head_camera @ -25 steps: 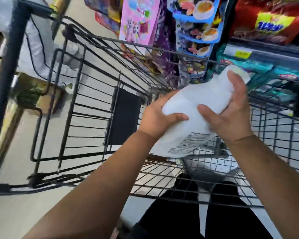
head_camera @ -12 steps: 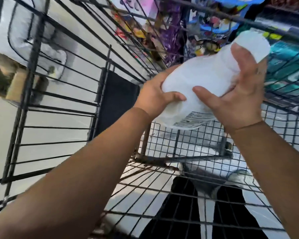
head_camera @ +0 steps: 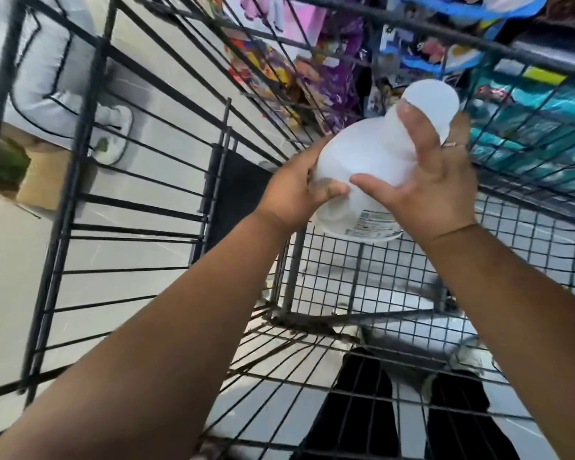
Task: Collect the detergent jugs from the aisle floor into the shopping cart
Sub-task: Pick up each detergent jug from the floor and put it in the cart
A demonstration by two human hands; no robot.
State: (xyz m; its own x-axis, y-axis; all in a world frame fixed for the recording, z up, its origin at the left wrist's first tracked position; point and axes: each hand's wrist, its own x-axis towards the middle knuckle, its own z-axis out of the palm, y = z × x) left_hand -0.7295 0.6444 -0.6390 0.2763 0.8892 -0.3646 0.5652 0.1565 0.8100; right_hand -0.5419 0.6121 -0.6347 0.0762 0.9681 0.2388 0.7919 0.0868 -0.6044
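A white detergent jug (head_camera: 372, 161) with a white cap and a printed label near its base hangs inside the black wire shopping cart (head_camera: 140, 207), above the cart's mesh floor. My left hand (head_camera: 292, 194) grips the jug's lower left side. My right hand (head_camera: 425, 187) grips its right side, fingers reaching up to the neck. The jug tilts with its cap toward the upper right. The cart's floor under the jug holds nothing that I can see.
Store shelves with colourful packets (head_camera: 312, 71) and teal packs (head_camera: 538, 127) stand beyond the cart's far side. Another person's grey trouser leg and white shoe (head_camera: 113, 134) are on the floor at the left, next to a cardboard box (head_camera: 44, 184). My dark trouser legs show below the cart.
Both hands have carried the jug deeper into the cart and turned it more upright. The view has tipped further down into the basket.
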